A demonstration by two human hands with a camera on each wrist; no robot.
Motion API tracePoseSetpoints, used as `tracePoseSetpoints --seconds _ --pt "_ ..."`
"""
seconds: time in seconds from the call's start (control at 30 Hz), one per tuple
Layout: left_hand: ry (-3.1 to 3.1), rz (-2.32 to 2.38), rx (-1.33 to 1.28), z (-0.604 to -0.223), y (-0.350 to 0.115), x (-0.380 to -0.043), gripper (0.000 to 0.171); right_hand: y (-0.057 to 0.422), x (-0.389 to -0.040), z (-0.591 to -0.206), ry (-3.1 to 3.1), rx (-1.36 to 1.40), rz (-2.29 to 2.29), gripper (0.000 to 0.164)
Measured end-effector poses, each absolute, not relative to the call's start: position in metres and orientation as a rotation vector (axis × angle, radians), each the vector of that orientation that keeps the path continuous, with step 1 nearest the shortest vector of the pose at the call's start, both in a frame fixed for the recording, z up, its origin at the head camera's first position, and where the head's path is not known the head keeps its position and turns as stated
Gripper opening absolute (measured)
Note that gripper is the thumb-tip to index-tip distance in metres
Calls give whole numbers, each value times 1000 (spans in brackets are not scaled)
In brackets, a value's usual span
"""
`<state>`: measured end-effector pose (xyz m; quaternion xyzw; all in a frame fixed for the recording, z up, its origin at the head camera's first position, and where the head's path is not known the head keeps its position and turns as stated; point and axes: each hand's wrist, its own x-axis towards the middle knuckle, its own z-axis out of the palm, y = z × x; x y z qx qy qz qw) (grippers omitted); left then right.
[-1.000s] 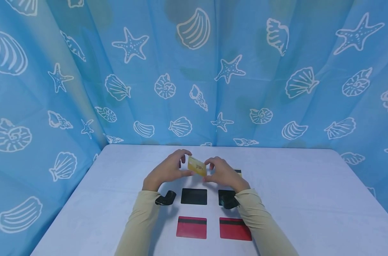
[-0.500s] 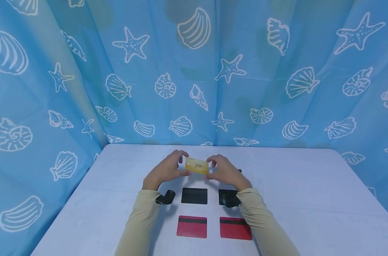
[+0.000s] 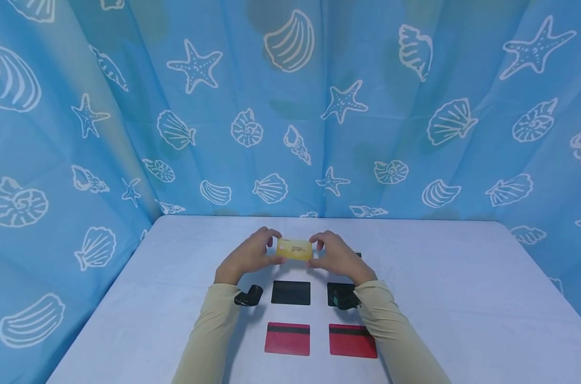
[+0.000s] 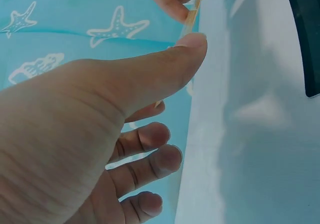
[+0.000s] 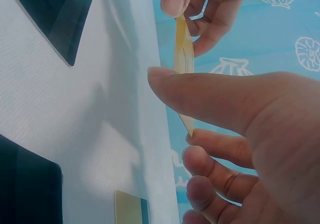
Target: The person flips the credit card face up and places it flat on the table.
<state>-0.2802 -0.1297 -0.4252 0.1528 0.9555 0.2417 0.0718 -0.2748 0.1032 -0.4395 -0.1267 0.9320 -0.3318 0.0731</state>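
Note:
A yellow card [image 3: 294,249] with dark lettering is held up over the far part of the table, its printed face toward the head camera. My left hand [image 3: 253,253] pinches its left end between thumb and index finger. At the opposite end my right hand [image 3: 336,257] does the same. In the right wrist view the yellow card [image 5: 184,49] appears nearly edge-on, behind the right thumb [image 5: 200,92]. The left wrist view has the left thumb [image 4: 160,74] covering most of the card, and the other left fingers curve loosely below.
Below the hands lie a black card [image 3: 291,293] and a second black card [image 3: 335,290], partly behind the right wrist camera. Nearer are two red striped cards [image 3: 287,341] [image 3: 350,342]. Another pale yellow card [image 5: 128,208] lies beside the right hand. A blue shell-print curtain [image 3: 290,106] backs the white table [image 3: 463,298].
The yellow card has turned from a tilted, angled pose to level and facing the head camera. Both hands have shifted slightly with it and keep hold of its ends.

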Motion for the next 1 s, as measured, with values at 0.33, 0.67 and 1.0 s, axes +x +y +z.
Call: tracePoseSetpoints --seconds 0.33,0.67,1.0 --pt "2869 671 443 -428 -127 -279 58 102 -274 -443 2805 -348 -954 60" --pt "2863 618 415 -427 -124 -279 58 101 -275 -447 2812 -331 -918 61" --pt "2847 611 396 -432 -125 -279 58 100 -277 -450 2823 -366 -883 61"
